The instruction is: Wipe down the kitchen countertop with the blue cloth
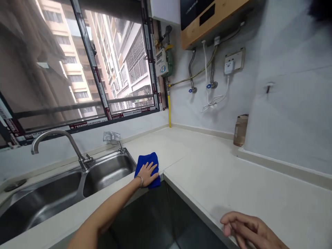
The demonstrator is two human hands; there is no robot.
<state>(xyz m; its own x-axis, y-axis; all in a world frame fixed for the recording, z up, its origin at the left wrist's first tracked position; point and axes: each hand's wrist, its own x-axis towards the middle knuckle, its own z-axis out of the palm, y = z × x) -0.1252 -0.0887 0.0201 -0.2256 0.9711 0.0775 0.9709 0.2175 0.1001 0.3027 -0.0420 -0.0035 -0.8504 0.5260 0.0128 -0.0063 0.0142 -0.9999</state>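
1. Currently, the blue cloth (145,159) lies at the inner corner of the counter (204,155), just beside the right end of the sink (84,185), its near edge hanging over the counter's front.
2. The left hand (148,175) lies on top of the cloth, palm down, fingers spread wide. It presses flat rather than pinching, and cloth shows between and around the fingers. A thin bracelet (141,181) circles that wrist.
3. The right hand (250,229) hovers near the counter's front edge, well apart from the cloth. Its grip is half open, fingers loosely bent, the thumb near the forefinger; whether it brushes the counter, I cannot tell.
4. Behind the sink stands a curved metal faucet (70,141), and near its far right corner sits a small thing in shiny wrapping (111,136); what is inside cannot be made out.
5. Across the counter, a brown bottle (240,131) stands against the wall, partly hidden by the wall's projecting corner.
6. Farther out, a window (103,100) is set above the sink, and a water heater (207,26) hangs above the counter, with pipes below it.
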